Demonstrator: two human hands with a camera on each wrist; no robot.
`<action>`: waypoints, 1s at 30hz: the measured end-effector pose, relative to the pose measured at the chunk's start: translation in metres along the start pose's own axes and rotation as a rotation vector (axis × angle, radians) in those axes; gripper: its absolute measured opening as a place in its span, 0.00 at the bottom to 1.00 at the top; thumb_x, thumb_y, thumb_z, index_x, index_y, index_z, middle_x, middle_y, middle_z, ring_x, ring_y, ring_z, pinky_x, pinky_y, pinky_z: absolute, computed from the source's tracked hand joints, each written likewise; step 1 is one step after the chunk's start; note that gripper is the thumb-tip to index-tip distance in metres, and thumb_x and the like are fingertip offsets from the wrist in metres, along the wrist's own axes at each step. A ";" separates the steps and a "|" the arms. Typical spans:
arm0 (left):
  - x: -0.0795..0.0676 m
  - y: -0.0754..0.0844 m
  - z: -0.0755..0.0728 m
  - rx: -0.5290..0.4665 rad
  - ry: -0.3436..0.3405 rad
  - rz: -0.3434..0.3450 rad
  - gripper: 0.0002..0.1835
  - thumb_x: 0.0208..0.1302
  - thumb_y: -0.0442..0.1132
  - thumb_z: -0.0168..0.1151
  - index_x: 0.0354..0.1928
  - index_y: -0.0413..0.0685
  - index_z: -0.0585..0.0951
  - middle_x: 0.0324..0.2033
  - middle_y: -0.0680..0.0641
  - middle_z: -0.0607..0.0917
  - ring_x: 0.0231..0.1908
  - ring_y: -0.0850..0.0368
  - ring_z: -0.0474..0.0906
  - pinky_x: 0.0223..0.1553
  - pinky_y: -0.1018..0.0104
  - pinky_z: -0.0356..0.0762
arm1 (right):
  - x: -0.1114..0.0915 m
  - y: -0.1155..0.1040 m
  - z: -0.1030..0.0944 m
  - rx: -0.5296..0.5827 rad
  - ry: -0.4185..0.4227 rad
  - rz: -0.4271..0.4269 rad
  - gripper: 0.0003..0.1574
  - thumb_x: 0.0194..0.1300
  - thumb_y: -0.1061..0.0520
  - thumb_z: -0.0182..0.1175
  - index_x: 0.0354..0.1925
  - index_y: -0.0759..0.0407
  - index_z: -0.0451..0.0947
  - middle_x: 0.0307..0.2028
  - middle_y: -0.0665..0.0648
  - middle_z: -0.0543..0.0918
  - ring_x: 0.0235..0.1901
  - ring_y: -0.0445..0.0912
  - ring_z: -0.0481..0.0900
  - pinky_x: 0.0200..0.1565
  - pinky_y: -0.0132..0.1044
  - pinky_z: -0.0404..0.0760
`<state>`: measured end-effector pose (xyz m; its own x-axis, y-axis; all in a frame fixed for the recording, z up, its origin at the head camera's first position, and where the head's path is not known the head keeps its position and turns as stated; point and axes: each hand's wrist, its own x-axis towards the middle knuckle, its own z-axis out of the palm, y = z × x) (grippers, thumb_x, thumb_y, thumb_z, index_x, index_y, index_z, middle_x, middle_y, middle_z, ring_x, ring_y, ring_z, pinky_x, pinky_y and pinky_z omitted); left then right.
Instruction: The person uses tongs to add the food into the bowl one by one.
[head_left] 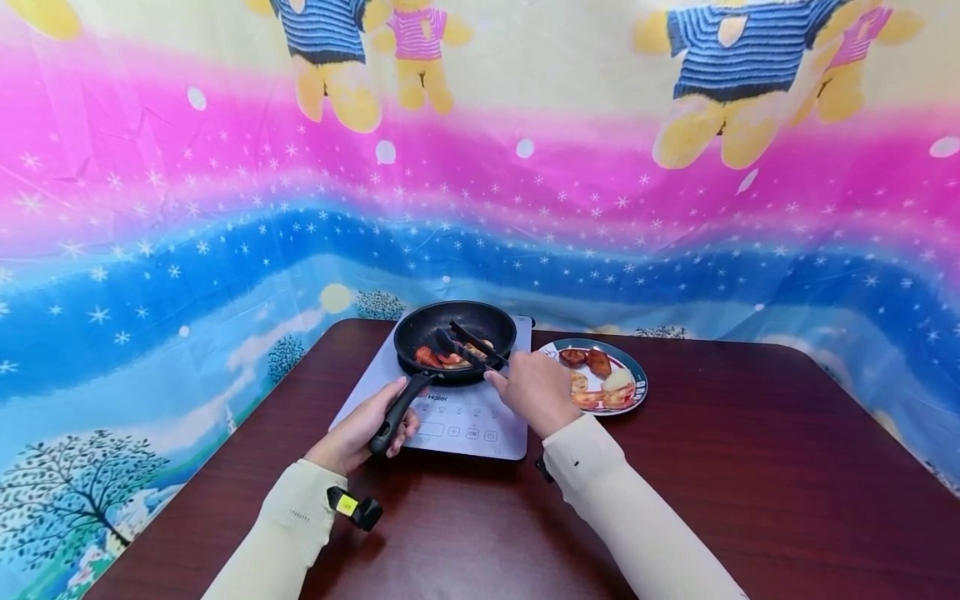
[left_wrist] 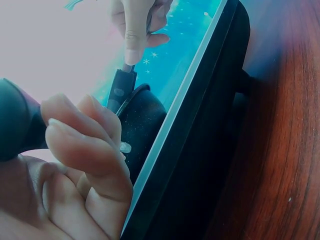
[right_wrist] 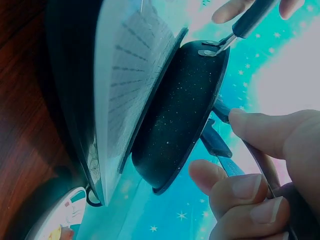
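Note:
A black frying pan (head_left: 422,323) sits on the induction cooktop (head_left: 390,375), and its handle slants toward me. My left hand (head_left: 358,427) holds that handle (head_left: 393,417), its fingers curled around it in the left wrist view. Reddish pieces of food (head_left: 431,358) lie in the pan. With thumb and fingers, my right hand (head_left: 542,390) grips a pair of tongs (right_wrist: 260,162) with metal arms and black tips. Those tips reach over the pan's right side onto the food, partly hiding it. Whether a piece is pinched between them, I cannot tell.
Right of the cooktop stands a plate (head_left: 640,390) with browned pieces, a pale round item and reddish slices. My right hand overlaps its left edge. A dark wooden table (head_left: 720,467) carries everything. Behind it hangs a printed cloth backdrop (head_left: 525,200).

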<state>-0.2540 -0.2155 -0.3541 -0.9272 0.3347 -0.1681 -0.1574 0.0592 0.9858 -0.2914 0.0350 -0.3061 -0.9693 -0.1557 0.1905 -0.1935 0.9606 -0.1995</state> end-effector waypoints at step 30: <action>-0.001 0.003 0.000 0.021 0.008 -0.016 0.37 0.73 0.65 0.33 0.71 0.44 0.61 0.23 0.51 0.75 0.16 0.63 0.69 0.19 0.72 0.70 | -0.034 0.114 -0.077 0.106 -0.083 0.052 0.50 0.62 0.25 0.51 0.56 0.68 0.76 0.42 0.69 0.81 0.37 0.57 0.78 0.27 0.47 0.77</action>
<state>-0.2538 -0.2155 -0.3508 -0.9273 0.3263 -0.1835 -0.1648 0.0843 0.9827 -0.2692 0.1676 -0.2609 -0.9868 -0.1288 0.0978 -0.1531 0.9388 -0.3085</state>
